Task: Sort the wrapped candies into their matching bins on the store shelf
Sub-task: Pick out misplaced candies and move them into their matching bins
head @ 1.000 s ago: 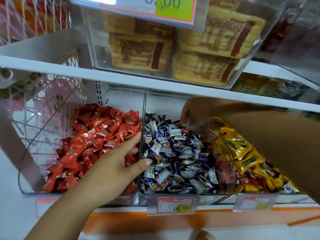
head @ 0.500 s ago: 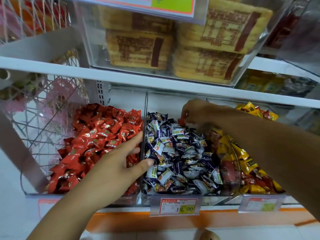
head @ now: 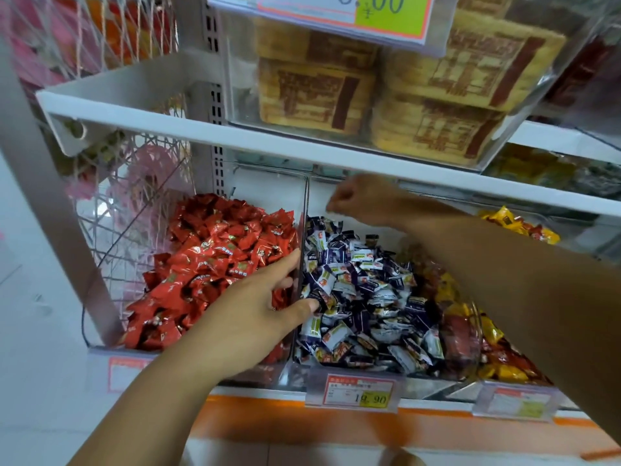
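Left hand (head: 255,307) straddles the divider (head: 306,203) between red candies (head: 218,250) and blue candies (head: 363,297), fingers extended. Right hand (head: 356,200) hovers above the blue pile's rear, fingers curled; whether it grasps anything cannot be told.

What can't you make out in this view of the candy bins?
All in the head view:
Whether the right hand holds a candy: its own curled fingers hide the grip.
Most of the yellow candies: the right forearm covers them.
The red bin's price tag: too blurred to read.
The top price tag: cut off by the upper edge.
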The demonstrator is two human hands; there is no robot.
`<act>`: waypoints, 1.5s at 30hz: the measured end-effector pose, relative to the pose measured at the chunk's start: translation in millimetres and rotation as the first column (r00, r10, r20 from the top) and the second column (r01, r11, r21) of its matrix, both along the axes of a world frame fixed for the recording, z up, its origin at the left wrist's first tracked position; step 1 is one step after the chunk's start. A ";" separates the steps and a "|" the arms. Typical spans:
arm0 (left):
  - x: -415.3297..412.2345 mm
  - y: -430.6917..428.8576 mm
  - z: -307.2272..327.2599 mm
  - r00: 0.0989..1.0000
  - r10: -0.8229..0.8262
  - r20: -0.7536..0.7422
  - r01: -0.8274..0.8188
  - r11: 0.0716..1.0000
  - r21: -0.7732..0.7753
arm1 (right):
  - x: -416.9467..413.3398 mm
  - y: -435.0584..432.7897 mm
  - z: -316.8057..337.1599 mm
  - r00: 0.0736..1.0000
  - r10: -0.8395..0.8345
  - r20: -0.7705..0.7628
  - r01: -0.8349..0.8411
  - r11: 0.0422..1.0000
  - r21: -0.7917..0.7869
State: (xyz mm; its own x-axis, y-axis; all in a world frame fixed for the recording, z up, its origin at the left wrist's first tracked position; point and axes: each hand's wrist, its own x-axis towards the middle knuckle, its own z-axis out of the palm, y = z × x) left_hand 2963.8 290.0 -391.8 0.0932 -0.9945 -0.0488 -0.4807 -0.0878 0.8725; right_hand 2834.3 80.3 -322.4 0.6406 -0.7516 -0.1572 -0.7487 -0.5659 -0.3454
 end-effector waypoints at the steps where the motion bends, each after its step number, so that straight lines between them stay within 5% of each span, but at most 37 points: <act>1: 0.2 -0.5 -0.5 1.000 0.000 0.009 0.000 1.000 0.000 | -1.4 5.8 -0.3 0.999 0.023 -0.034 -0.022 0.999 0.036; 5: -1.8 -0.7 2.2 1.000 -0.006 0.014 0.006 1.000 -0.008 | 5.5 23.7 -26.9 0.993 0.076 -0.091 -0.062 0.986 0.153; 9: -1.5 -0.5 0.9 1.000 0.006 0.005 -0.006 1.000 -0.005 | -3.1 8.6 -52.3 0.931 0.134 -0.340 -0.118 0.991 0.067; 16: -0.9 -0.3 -0.2 1.000 0.007 -0.017 -0.007 1.000 -0.002 | -47.9 -13.7 -24.1 0.684 0.081 -0.725 -0.095 0.995 0.022; 19: -1.0 0.6 -0.9 1.000 0.011 -0.006 -0.011 1.000 0.001 | -37.9 -8.8 -8.6 0.810 0.072 -0.583 -0.016 0.995 0.100; 23: -3.3 1.6 2.7 1.000 0.005 -0.009 -0.005 1.000 -0.014 | 7.2 10.4 -27.8 0.984 0.086 -0.153 -0.080 0.996 0.046; 25: -3.2 1.1 3.1 0.999 0.018 -0.033 -0.019 1.000 -0.021 | 20.9 13.3 -51.5 0.977 0.115 -0.182 -0.101 0.991 0.083; 30: -1.9 1.5 -0.4 0.998 0.048 -0.035 -0.048 0.999 -0.015 | -11.3 -11.2 -60.2 0.813 0.145 -0.564 -0.216 0.974 -0.062; 38: -1.7 2.0 -2.3 0.999 0.038 -0.013 -0.038 0.999 -0.009 | -24.3 -12.4 -16.9 0.660 0.094 -0.746 -0.157 0.987 -0.015; 40: -1.6 2.1 -2.7 0.999 0.035 -0.015 -0.035 0.999 -0.011 | -14.9 -5.9 -9.1 0.753 0.075 -0.654 -0.167 0.983 -0.079; 42: -2.7 1.8 -1.9 0.999 0.033 -0.017 -0.034 0.999 -0.014 | -1.2 -4.5 -16.6 0.923 0.093 -0.373 -0.151 0.980 -0.127; 45: -3.0 0.8 -1.6 0.999 0.029 -0.019 -0.029 0.999 -0.020 | 13.7 -9.5 -43.7 0.968 0.043 -0.249 -0.072 0.991 -0.110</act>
